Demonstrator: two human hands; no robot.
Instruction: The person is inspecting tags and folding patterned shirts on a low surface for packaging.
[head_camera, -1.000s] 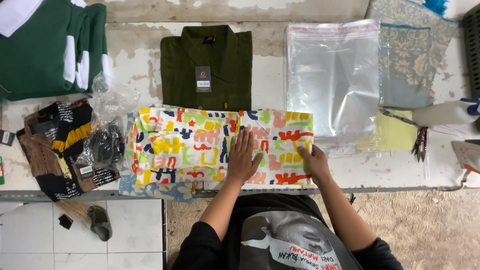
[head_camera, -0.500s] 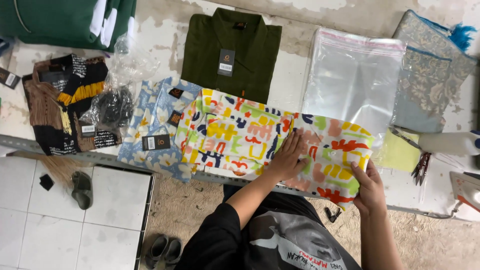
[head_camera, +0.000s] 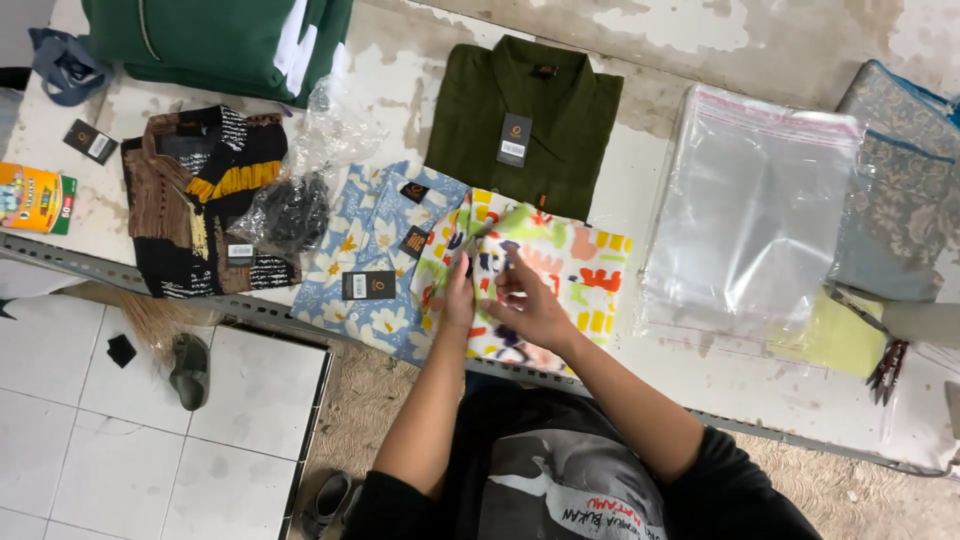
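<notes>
A white shirt with bright multicoloured shapes lies folded into a compact square at the table's near edge. My left hand pinches its left edge near the collar. My right hand rests on top of the fabric, fingers gripping a fold beside the left hand. A folded light blue floral shirt with black tags lies just left of it, partly under the colourful shirt. A folded dark green shirt with a hang tag sits behind both.
A stack of clear plastic bags lies to the right, with patterned grey-blue cloth beyond. A black and brown shirt, a crumpled bag with dark items and green garments are on the left. Small snips sit at right.
The colourful shirt, spread wide before, has been folded in from the right into a narrow square. Both hands came together on its left part. The view shifted right and tilted.
</notes>
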